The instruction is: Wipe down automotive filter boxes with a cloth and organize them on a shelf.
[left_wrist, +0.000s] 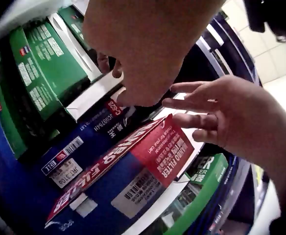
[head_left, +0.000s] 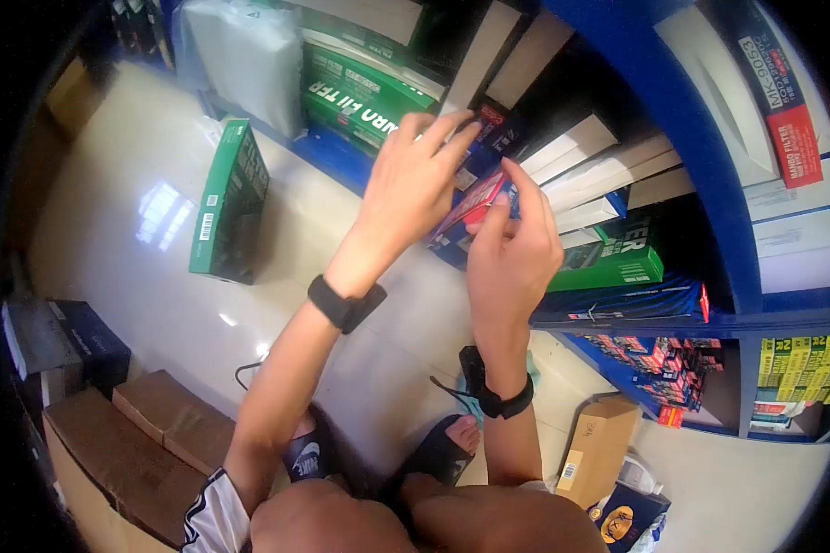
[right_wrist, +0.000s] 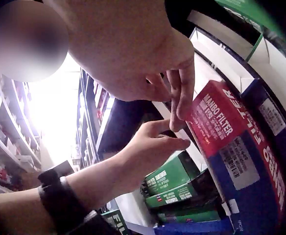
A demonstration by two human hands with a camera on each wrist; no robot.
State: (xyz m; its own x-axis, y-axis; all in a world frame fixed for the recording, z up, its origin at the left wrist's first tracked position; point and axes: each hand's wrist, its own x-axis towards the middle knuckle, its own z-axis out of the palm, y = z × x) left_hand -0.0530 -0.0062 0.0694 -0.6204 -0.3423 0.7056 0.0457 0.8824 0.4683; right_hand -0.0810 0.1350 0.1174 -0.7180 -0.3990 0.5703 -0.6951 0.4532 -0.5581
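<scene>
My left hand (head_left: 410, 180) reaches in among filter boxes on a blue shelf. Its fingertips are right at the end of a dark blue box (left_wrist: 91, 129) standing behind a red-and-blue Manbo Filter box (left_wrist: 153, 161). Loosely bent, the fingers of my right hand (head_left: 516, 244) are at the red upper corner of that Manbo box. In the right wrist view, the Manbo box (right_wrist: 231, 137) stands on edge, its label facing out, with the right hand (right_wrist: 148, 73) above its corner and the left hand (right_wrist: 143, 152) beyond.
Green filter boxes (head_left: 364, 97) lie stacked on the shelf to the left, and another green box (head_left: 231, 203) stands on the tiled floor. White-sided boxes (head_left: 609, 175) fill the shelf to the right. Brown cartons (head_left: 129, 442) sit at lower left, a smaller carton (head_left: 598, 442) at lower right.
</scene>
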